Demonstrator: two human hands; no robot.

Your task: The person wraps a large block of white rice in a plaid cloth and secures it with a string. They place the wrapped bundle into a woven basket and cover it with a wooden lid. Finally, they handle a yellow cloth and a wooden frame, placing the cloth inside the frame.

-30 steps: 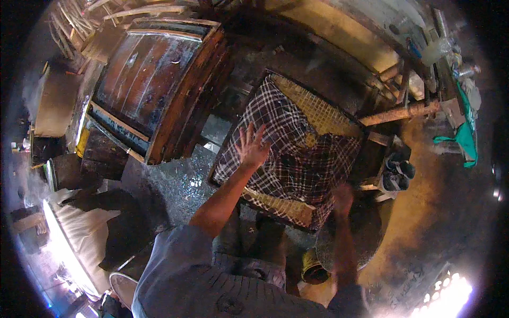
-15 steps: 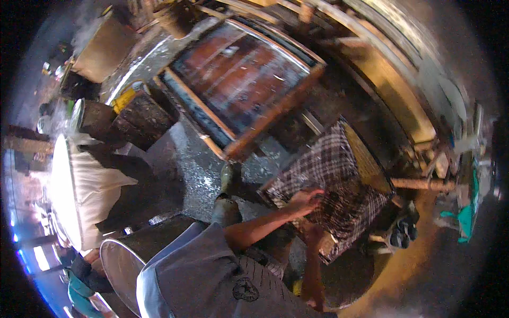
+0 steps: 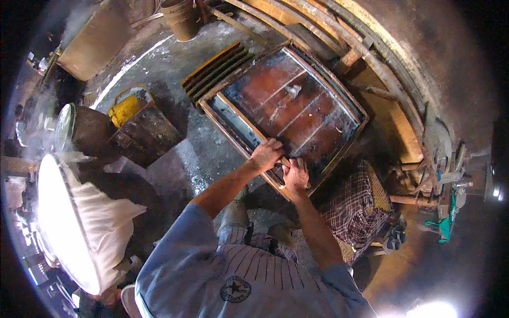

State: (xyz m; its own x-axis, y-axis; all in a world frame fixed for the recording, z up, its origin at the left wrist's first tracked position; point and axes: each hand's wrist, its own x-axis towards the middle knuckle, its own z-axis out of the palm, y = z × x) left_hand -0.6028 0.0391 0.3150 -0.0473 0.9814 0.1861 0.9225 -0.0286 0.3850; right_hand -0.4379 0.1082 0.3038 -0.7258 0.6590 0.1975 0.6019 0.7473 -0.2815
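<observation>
A shallow wooden-rimmed tray (image 3: 317, 188) stands in front of me, with a wet reddish-brown surface and pale lines inside. Along its left part runs a thin wooden strip (image 3: 240, 115). My left hand (image 3: 268, 153) is curled over the near part of this strip. Close beside it, my right hand (image 3: 297, 175) is closed at the strip's near end, by the tray's front corner. The fingertips of both hands are partly hidden. To the right of the tray sits a checked cloth (image 3: 347, 214), bunched over a woven basket-like thing (image 3: 380, 197).
Stacked dark slats (image 3: 214, 71) lean by the tray's far left. A rusty box (image 3: 146, 132) with a yellow container (image 3: 127, 109) stands on the wet floor. At left is a large round vessel (image 3: 69, 222) draped with pale cloth. Wooden beams (image 3: 366, 55) lie beyond.
Both my hands have left the checked cloth and moved left to the tray, where they now hold the wooden strip. The view has shifted, and the tray appears nearer.
</observation>
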